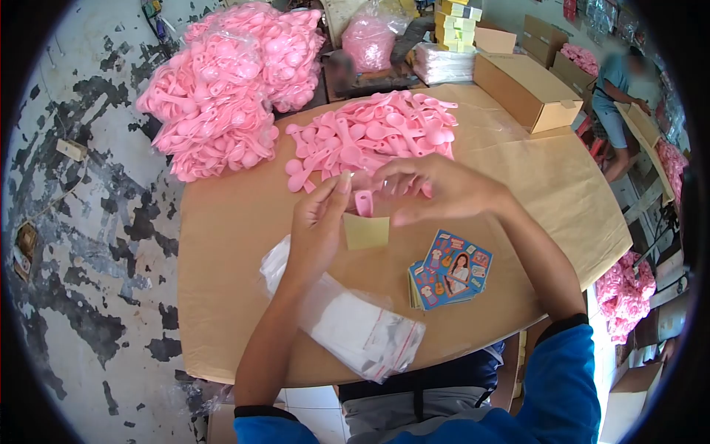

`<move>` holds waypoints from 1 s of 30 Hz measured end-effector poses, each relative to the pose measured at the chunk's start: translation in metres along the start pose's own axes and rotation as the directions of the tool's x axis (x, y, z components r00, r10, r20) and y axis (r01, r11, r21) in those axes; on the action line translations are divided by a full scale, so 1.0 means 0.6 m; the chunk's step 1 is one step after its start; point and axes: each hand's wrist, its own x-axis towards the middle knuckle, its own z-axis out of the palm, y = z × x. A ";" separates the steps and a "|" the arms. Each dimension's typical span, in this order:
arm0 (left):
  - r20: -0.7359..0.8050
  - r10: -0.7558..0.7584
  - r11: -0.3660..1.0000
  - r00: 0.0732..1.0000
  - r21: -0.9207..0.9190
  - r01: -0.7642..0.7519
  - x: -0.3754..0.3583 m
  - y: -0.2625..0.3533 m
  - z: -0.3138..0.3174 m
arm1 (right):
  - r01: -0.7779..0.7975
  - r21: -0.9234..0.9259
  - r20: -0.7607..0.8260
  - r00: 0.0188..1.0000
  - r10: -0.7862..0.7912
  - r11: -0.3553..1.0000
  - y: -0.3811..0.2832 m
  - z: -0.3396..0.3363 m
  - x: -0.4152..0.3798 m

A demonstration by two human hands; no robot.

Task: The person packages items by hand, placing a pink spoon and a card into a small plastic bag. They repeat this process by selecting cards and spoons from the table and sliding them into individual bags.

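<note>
My left hand (322, 214) pinches the upper edge of a clear plastic bag at the middle of the table. A pink spoon (363, 202) shows at the bag's opening, and a pale yellow card (367, 231) hangs below it. To the right, my right hand (429, 189) is curved with its fingers apart, beside the bag. Just beyond both hands lies a heap of pink spoons (370, 132). Blue printed cards (451, 268) are stacked right of centre. Under my left forearm, a pile of clear bags (362, 325) reaches toward the near edge.
Bagged pink spoons (222, 89) are piled at the back left. A cardboard box (525, 92) stands at the back right, near yellow stacks (455, 29). Another person (617, 92) is at the far right. The brown table's edge (592, 274) curves beside my right arm.
</note>
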 end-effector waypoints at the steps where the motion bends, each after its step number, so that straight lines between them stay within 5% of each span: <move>1: 0.005 0.035 0.999 0.999 0.020 -0.035 0.000 -0.001 -0.004 | -0.002 0.064 -0.048 0.999 0.005 0.998 -0.006 0.016 0.004; 6: 0.003 0.059 0.997 0.998 -0.059 -0.059 -0.005 0.002 -0.008 | -0.096 0.221 -0.252 0.956 0.152 0.971 -0.037 0.032 0.003; 10: 0.002 0.038 0.999 0.999 -0.011 -0.038 -0.005 0.000 -0.006 | -0.008 0.356 -0.383 0.911 0.154 0.934 -0.037 0.055 0.005; 17: -0.029 0.030 0.995 0.999 -0.093 -0.033 -0.013 0.011 0.004 | -0.034 0.382 -0.332 0.928 0.171 0.923 -0.048 0.058 -0.001; 26: 0.076 0.027 0.999 0.997 0.016 -0.028 -0.015 0.006 -0.010 | -0.043 0.495 -0.316 0.922 0.226 0.868 -0.055 0.049 -0.020; 29: 0.184 0.178 0.977 0.967 0.080 -0.195 -0.012 0.012 -0.004 | -0.028 0.515 -0.339 0.912 0.233 0.857 -0.036 0.059 -0.032; 30: 0.161 0.073 0.996 0.984 0.033 -0.079 -0.013 0.008 -0.007 | -0.043 0.499 -0.339 0.909 0.241 0.865 -0.036 0.058 -0.032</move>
